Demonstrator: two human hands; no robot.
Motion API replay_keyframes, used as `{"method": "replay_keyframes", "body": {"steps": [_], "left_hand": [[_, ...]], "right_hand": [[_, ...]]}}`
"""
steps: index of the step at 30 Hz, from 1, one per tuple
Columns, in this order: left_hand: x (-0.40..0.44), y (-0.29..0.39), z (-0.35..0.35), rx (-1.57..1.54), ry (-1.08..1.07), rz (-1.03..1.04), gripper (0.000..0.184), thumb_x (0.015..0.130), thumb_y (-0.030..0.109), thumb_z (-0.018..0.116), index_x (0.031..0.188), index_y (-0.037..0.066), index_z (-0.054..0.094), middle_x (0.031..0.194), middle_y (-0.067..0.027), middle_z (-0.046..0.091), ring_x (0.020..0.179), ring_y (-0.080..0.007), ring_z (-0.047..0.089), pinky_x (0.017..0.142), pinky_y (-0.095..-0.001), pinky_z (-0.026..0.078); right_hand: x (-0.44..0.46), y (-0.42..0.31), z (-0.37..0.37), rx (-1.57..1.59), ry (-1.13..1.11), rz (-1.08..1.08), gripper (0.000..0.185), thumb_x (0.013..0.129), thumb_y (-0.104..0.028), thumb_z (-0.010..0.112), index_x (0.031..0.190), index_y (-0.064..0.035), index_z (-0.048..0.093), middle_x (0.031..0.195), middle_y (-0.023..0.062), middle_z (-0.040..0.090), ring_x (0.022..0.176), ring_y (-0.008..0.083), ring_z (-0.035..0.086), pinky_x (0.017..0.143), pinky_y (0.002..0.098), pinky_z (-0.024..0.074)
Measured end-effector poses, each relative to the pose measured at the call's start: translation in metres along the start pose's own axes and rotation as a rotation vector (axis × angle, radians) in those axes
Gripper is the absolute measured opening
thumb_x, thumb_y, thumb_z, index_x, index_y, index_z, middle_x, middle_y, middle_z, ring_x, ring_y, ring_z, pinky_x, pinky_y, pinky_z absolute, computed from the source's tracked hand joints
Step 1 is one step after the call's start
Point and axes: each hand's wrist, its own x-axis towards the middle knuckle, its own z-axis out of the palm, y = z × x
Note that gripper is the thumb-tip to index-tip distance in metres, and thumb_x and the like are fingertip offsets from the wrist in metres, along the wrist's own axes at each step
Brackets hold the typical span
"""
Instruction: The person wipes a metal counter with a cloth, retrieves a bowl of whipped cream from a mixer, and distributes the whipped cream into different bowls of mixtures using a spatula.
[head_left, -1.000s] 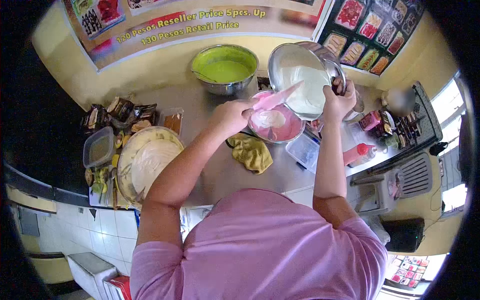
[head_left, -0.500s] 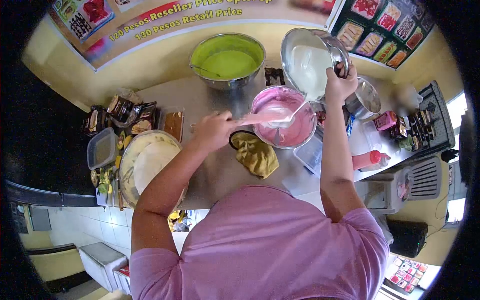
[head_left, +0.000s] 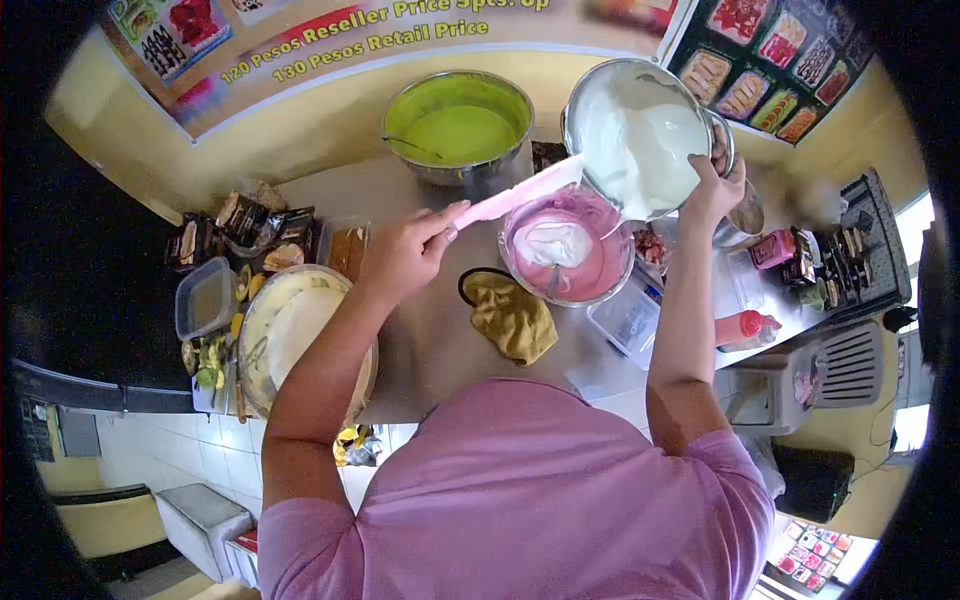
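Observation:
My left hand (head_left: 412, 250) is closed round the handle of a pink spatula (head_left: 520, 193), whose whitish blade is raised over the rim of the pink-mixture bowl (head_left: 595, 277). White cream lies on the pink mixture inside that bowl. At the upper right my right hand (head_left: 715, 185) grips the rim and handle of a steel bowl (head_left: 640, 135), tilted with white cream in it, its lower lip above the pink mixture. Just left of the pink-mixture bowl, a yellow-green cloth (head_left: 512, 318) lies crumpled on the table.
A bowl of green mixture (head_left: 457, 130) stands at the back. On the left are a large bowl of pale cream (head_left: 300, 330), a clear container (head_left: 203, 298) and dark packages (head_left: 240, 218). To the right are a lidded box (head_left: 625, 318), a red-capped bottle (head_left: 745, 328) and a black tray (head_left: 880, 240).
The spatula has lifted off the cream, and my left hand has shifted left. The steel bowl has moved right with my right hand, its inside now turned more into view.

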Motion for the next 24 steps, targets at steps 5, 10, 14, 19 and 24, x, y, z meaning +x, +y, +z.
{"method": "replay_keyframes", "body": {"steps": [5, 10, 14, 19, 24], "left_hand": [[0.020, 0.004, -0.017, 0.109, -0.032, -0.114, 0.038, 0.091, 0.017, 0.062, 0.128, 0.024, 0.061, 0.091, -0.0109, 0.067, 0.072, -0.0276, 0.064, 0.063, -0.0378, 0.051], [0.011, -0.012, -0.001, -0.075, 0.112, 0.008, 0.037, 0.091, 0.017, 0.063, 0.127, 0.021, 0.062, 0.085, -0.0123, 0.066, 0.070, -0.0272, 0.064, 0.063, -0.0361, 0.051], [0.003, -0.003, -0.006, 0.019, 0.078, 0.053, 0.038, 0.089, 0.016, 0.065, 0.126, 0.020, 0.063, 0.085, -0.0087, 0.065, 0.069, -0.0253, 0.063, 0.063, -0.0352, 0.051], [0.022, 0.011, -0.029, -0.014, 0.190, 0.062, 0.039, 0.088, 0.015, 0.066, 0.125, 0.024, 0.064, 0.088, -0.0062, 0.065, 0.068, -0.0229, 0.063, 0.061, -0.0331, 0.051], [0.035, 0.014, -0.045, 0.030, 0.213, 0.000, 0.039, 0.087, 0.016, 0.068, 0.124, 0.026, 0.064, 0.092, -0.0053, 0.066, 0.068, -0.0217, 0.064, 0.062, -0.0321, 0.051]], "right_hand": [[-0.005, -0.033, 0.012, 0.063, -0.025, 0.008, 0.034, 0.063, 0.013, 0.061, 0.096, 0.0030, 0.060, 0.087, 0.0027, 0.059, 0.076, 0.0136, 0.055, 0.073, 0.0255, 0.0451], [0.008, -0.043, 0.008, 0.168, 0.050, 0.121, 0.028, 0.060, 0.011, 0.062, 0.086, 0.0008, 0.057, 0.082, 0.0039, 0.058, 0.076, 0.0159, 0.057, 0.074, 0.0275, 0.0457], [0.013, -0.035, 0.001, 0.246, 0.054, 0.215, 0.025, 0.059, 0.010, 0.058, 0.082, -0.0007, 0.054, 0.079, 0.0044, 0.057, 0.073, 0.0181, 0.058, 0.074, 0.0288, 0.0474], [0.018, -0.013, -0.018, 0.203, -0.018, 0.257, 0.047, 0.063, 0.002, 0.054, 0.109, 0.0022, 0.057, 0.099, 0.0117, 0.063, 0.089, 0.0245, 0.063, 0.082, 0.0352, 0.0527], [0.015, -0.018, -0.014, 0.162, -0.023, 0.242, 0.049, 0.063, 0.000, 0.052, 0.111, 0.0031, 0.058, 0.100, 0.0128, 0.064, 0.091, 0.0251, 0.064, 0.083, 0.0360, 0.0534]]}}
